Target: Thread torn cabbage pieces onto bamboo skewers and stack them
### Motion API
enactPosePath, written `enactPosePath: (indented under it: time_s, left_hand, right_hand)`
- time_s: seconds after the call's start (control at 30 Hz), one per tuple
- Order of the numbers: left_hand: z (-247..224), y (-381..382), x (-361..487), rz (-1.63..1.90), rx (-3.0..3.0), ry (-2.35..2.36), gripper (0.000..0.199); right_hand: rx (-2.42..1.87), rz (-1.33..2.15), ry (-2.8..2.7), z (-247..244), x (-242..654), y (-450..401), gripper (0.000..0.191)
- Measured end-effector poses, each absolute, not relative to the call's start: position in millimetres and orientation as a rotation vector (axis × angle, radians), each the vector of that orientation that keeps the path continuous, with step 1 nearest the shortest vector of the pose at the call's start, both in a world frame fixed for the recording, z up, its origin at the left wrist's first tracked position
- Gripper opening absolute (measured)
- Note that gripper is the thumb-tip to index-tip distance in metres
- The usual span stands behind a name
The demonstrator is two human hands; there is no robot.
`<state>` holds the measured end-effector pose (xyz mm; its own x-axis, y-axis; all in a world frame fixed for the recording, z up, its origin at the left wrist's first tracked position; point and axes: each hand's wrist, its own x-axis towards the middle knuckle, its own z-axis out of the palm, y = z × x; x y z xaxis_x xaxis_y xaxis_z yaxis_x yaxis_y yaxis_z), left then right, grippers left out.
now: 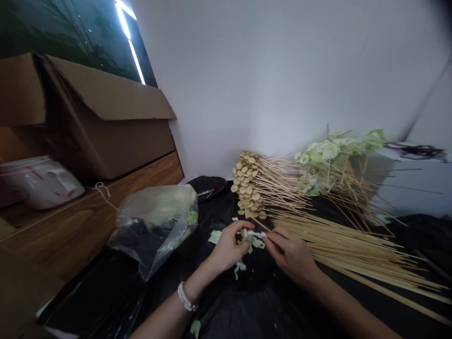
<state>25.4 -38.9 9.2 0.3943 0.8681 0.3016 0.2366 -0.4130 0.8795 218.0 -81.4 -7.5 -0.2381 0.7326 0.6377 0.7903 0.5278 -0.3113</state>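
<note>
My left hand [231, 244] has its thumb and fingers curled round a crumpled, pale green cabbage leaf [251, 239]. Pinched fingertips of my right hand [290, 253] meet a whitish strip of the same leaf, close to the left fingers. A thin wooden stick passes just behind the right fingertips; whether that hand touches it I cannot tell. Leaf scraps [240, 267] lie below on the black plastic sheet [247, 308]. Just beyond my hands are skewers with stacked round yellowish slices [247, 181]. Bare bamboo skewers [353, 249] spread out beside my right hand.
Skewers bearing leafy pieces [332, 155] are heaped at the back right by the white wall [275, 70]. To the left lies a clear plastic bag [158, 221] with greens inside. An open cardboard box [123, 141] and a white jug [45, 181] stand on a wooden surface.
</note>
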Motion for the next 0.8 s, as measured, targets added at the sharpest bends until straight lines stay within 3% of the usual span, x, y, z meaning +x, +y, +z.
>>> enactPosePath:
  time_s: [0.17,0.23,0.4,0.8]
  left_hand:
    - [12,-40,22,1.114,2.093,0.963,0.064]
    - [12,-36,20,1.161,2.030,1.008,0.060]
    - [8,-20,11,1.269,1.741,1.146,0.026]
    - [12,-27,21,1.079,1.431,0.930,0.040]
  right_hand:
    - [-1.201,-0.099,-1.911,-2,221,-81,0.031]
    - [-1.210,-0.101,-1.891,0,224,-80,0.031]
    - [-1.289,-0.113,-1.921,-4,227,-76,0.035]
    - [-1.307,-0.043,-2.033,-12,220,-81,0.031]
